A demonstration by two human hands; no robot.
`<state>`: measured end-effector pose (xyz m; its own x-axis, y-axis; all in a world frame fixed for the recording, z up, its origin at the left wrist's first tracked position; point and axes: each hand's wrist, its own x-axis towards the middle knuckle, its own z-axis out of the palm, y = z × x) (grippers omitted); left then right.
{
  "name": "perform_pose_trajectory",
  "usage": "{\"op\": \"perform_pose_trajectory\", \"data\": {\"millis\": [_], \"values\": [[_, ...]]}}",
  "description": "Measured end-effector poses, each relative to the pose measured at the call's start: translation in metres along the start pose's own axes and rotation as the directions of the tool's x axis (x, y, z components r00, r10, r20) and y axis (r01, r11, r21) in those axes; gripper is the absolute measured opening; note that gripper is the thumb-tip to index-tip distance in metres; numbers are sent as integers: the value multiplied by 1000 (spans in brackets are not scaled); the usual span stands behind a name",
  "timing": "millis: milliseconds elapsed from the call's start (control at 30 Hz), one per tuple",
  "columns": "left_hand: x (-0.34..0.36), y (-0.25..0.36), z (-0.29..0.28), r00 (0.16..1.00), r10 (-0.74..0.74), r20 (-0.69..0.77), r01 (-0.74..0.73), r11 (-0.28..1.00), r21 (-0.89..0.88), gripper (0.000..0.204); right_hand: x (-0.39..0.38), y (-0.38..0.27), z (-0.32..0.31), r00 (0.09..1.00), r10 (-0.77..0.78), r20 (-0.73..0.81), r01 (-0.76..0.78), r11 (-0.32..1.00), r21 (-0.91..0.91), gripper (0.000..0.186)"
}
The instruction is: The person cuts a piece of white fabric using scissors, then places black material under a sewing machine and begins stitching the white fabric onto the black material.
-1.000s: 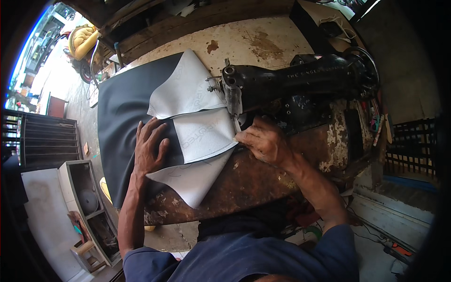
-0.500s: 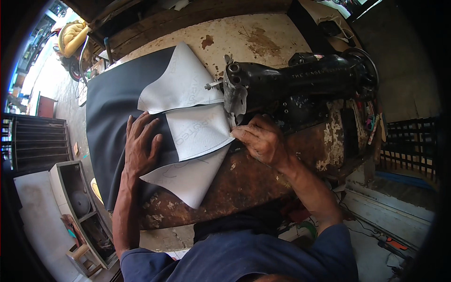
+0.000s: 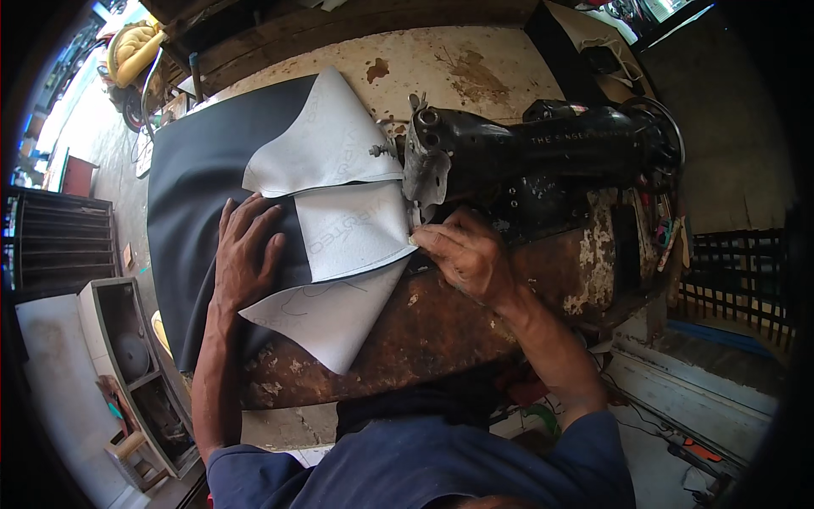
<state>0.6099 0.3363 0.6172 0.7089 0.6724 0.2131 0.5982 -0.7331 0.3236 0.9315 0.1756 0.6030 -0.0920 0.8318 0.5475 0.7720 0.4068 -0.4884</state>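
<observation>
A large black vinyl-like sheet (image 3: 203,153) lies on the table, with parts showing a white backing. Left of the needle end of a black sewing machine (image 3: 509,140) is a white-backed panel (image 3: 352,233) with a stitched line along its lower edge. Another white flap (image 3: 326,140) spreads above it, and a pointed one (image 3: 339,318) hangs below, with loose dark thread across it. My left hand (image 3: 246,254) rests on the black sheet, fingers stretched and apart. By the presser foot, my right hand (image 3: 462,254) pinches the panel's right edge between thumb and fingers.
The worn brown table edge (image 3: 441,327) runs in front of my body. An open cabinet (image 3: 140,365) stands at the lower left. A dark box holding a cord (image 3: 602,59) sits at the far right, and a yellow padded seat (image 3: 136,51) is at the far left.
The view has shifted and turned slightly. Both hands keep nearly the same places on the sheet and the panel edge.
</observation>
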Motion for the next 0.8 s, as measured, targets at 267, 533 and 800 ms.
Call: {"op": "perform_pose_trajectory", "data": {"millis": [267, 533, 800], "values": [[-13, 0, 2, 1000, 2, -11, -2, 1000, 0, 40, -4, 1, 3, 1000, 11, 3, -11, 998, 62, 34], [4, 23, -19, 991, -136, -1, 131, 960, -246, 37, 7, -3, -19, 989, 145, 28, -148, 970, 191, 25], [72, 94, -14, 847, 482, 224, -408, 860, -308, 55, 29, -23, -105, 737, 411, -537, -373, 909, 185, 18]]}}
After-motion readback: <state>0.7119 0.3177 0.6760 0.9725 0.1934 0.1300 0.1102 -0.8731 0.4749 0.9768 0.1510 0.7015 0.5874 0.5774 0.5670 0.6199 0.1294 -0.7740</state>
